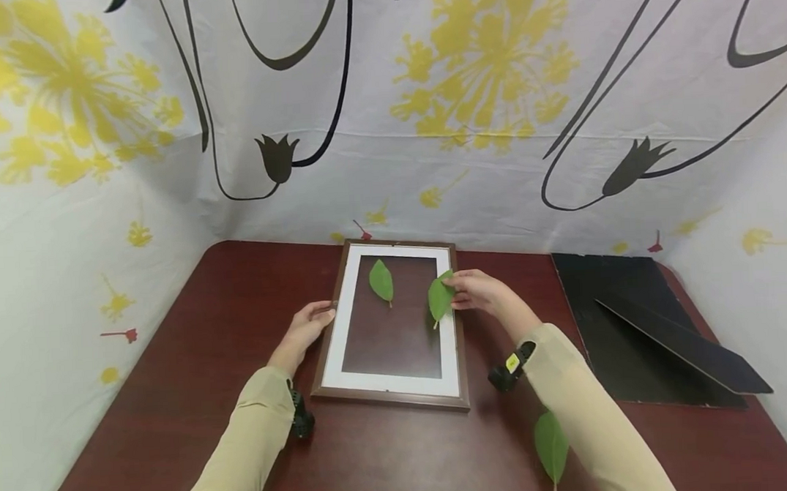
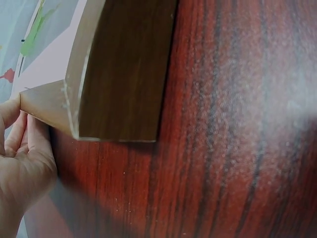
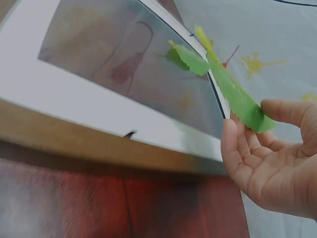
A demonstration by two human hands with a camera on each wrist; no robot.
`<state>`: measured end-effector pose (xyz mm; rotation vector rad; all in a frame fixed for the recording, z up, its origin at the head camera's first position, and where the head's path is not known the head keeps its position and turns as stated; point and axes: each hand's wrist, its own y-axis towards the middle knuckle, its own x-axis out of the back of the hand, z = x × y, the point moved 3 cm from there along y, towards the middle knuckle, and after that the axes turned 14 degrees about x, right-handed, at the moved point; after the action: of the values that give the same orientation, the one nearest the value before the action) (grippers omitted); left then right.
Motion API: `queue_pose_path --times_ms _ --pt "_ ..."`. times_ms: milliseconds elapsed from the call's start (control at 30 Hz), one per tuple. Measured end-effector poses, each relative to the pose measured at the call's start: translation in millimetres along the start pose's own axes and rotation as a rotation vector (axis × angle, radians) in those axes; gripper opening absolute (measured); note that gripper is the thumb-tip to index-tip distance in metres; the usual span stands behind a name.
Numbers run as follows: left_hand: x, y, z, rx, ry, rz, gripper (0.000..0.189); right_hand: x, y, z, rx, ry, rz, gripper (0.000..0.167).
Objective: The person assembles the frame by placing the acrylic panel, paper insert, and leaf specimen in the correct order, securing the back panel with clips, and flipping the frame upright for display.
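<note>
A brown picture frame [image 1: 393, 398] with a white mat [image 1: 335, 350] and a clear pane lies on the dark red table. My left hand [image 1: 303, 331] grips the frame's left edge, thumb against the rim in the left wrist view. Between thumb and fingers my right hand [image 1: 484, 294] pinches a green leaf [image 3: 237, 96] by its tip, over the frame's right side, stem pointing down. Another green leaf [image 1: 381, 280] lies on the pane at the upper left, its stem also downward.
A third green leaf [image 1: 551, 444] lies on the table beside my right forearm. At the right stands a black backing board [image 1: 596, 288] flat on the table, with a raised black flap [image 1: 688, 346]. Patterned cloth [image 1: 390, 165] encloses the back and sides.
</note>
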<state>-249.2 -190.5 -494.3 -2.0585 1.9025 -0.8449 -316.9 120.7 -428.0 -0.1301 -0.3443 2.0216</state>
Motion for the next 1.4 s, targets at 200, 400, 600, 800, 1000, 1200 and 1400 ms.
queue_pose_path --times_ms 200,400,600,800,1000,1200,1400 --pt "-0.4 -0.2 -0.7 0.007 0.018 -0.001 0.043 -13.2 7.9 19.6 -0.035 -0.040 -0.035 0.018" --pt "0.0 -2.8 0.6 0.013 0.032 0.000 0.044 -11.8 38.7 5.3 -0.040 -0.077 -0.062 0.036" --pt "-2.1 -4.1 1.0 -0.001 0.023 0.002 0.043 19.9 116.2 -60.7 -0.006 0.020 -0.032 0.028" --pt "-3.5 -3.7 1.2 0.025 0.040 0.005 0.044 50.2 186.7 -119.0 -0.061 -0.008 -0.073 0.061" --pt "1.1 -2.1 0.6 0.023 0.031 -0.004 0.043 20.9 134.5 -65.2 -0.041 0.019 -0.079 0.063" --pt "1.9 -2.3 1.8 0.024 0.027 -0.012 0.043 -15.6 44.2 13.3 -0.031 -0.064 -0.107 0.055" --pt "0.0 -0.1 2.8 0.009 0.027 -0.002 0.043 -14.2 15.7 25.7 -0.009 -0.032 -0.067 0.047"
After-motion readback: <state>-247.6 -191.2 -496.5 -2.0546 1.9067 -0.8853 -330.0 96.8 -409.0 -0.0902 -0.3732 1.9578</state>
